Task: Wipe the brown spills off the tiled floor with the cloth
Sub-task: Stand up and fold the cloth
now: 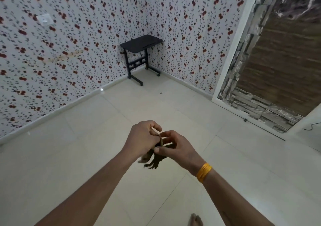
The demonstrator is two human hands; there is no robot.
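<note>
Both my hands meet in front of me above the pale tiled floor [86, 156]. My left hand [142, 138] and my right hand [175, 147] together grip a small dark, crumpled cloth [155, 161], whose frayed end hangs below the fingers. A yellow band is around my right wrist. One small dark speck [161, 93] lies on the floor far ahead, near the black table. No brown spill shows on the tiles close to me.
A small black wheeled table [141, 45] stands in the far corner between two flower-patterned walls. A stone-pattern panel in a white frame [260, 104] leans at the right, with a thin cable on the floor beside it. My bare foot [196, 219] shows at the bottom edge.
</note>
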